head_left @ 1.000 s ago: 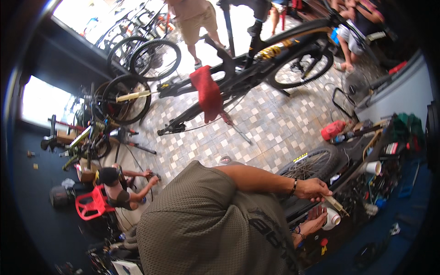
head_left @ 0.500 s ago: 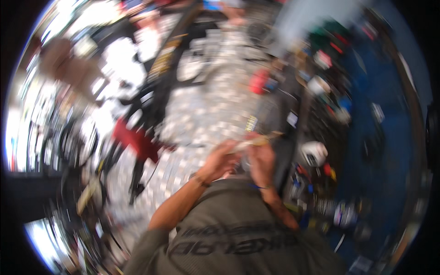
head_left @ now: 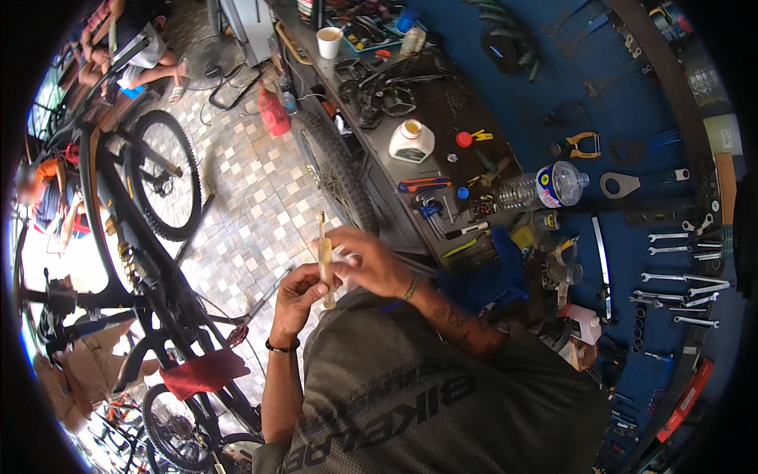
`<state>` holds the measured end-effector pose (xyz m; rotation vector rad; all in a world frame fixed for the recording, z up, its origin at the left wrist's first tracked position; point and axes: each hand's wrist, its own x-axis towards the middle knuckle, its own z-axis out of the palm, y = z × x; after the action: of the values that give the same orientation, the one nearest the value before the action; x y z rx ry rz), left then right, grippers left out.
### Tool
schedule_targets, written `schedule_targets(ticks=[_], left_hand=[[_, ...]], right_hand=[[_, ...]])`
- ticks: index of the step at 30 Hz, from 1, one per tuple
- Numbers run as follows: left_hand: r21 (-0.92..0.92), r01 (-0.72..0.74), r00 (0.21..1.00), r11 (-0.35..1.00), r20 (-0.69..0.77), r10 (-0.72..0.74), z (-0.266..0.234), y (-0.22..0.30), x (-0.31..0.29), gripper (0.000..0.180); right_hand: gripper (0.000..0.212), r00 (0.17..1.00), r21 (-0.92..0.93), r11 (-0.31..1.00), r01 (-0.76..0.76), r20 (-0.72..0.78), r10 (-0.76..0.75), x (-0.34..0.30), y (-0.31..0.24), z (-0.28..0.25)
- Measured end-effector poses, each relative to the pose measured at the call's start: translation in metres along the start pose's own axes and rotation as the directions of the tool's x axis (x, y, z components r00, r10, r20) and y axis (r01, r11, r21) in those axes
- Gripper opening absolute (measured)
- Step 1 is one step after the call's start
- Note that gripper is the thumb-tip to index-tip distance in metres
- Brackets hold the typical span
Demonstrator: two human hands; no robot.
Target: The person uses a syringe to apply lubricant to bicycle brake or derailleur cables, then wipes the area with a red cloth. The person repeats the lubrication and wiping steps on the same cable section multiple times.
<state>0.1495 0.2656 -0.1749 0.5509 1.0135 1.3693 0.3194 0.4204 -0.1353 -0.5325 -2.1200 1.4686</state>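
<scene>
A clear syringe [head_left: 325, 261] with yellowish liquid stands upright in front of my body, its brass-coloured tip up. My left hand [head_left: 298, 299] is closed around its lower end, thumb against the barrel. Beside the barrel is my right hand [head_left: 371, 262], fingers apart and reaching to the syringe's upper part; its fingertips are slightly blurred and partly hidden, and I cannot tell whether they touch it. A black bracelet circles my left wrist.
At left stands a bicycle [head_left: 126, 237] with a red cloth [head_left: 204, 373] over it. A tyred wheel [head_left: 335, 170] leans at the workbench [head_left: 466, 162], which carries a white bottle [head_left: 411, 142], a cup [head_left: 329, 43] and tools. Wrenches [head_left: 683, 280] hang on the blue board. People sit at far left.
My view has swung to the right, bringing the workbench nearer the middle, and the blur has cleared. The syringe has gone from slanted to upright between my hands.
</scene>
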Motion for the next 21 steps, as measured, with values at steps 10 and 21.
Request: schedule_targets(ticks=[10, 21], left_hand=[[0.018, 0.018, 0.999, 1.000, 0.028, -0.018, 0.039, 0.026, 0.073, 0.032], [0.050, 0.013, 0.992, 0.999, -0.126, -0.007, 0.023, 0.032, 0.040, 0.043]], right_hand=[[0.035, 0.516, -0.380, 0.380, -0.844, -0.770, 0.375, 0.057, 0.222, -0.275], [0.045, 0.844, -0.807, 0.317, -0.498, -0.368, 0.391, 0.039, 0.320, -0.337]])
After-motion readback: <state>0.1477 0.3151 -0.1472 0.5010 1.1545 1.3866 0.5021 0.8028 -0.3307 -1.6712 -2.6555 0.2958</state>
